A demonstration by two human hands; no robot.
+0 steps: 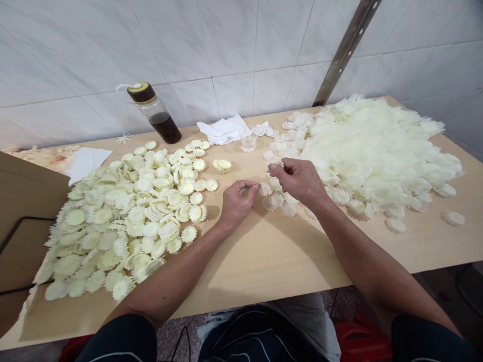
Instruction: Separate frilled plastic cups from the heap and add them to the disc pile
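right hand (296, 177) pinches 1 pale toothed disc (275, 161); left hand (238, 202) curls nearby; i cannot tell its grip

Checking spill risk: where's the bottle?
Head view, left of centre: the bottle stands at the back of the table, near the tiled wall, just behind the left pile of frilled pieces.

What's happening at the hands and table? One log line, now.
left hand: curled, contents unclear | right hand: pinching pale frilled piece | table: yellowish pile left, whitish pile right | bottle: behind yellowish pile
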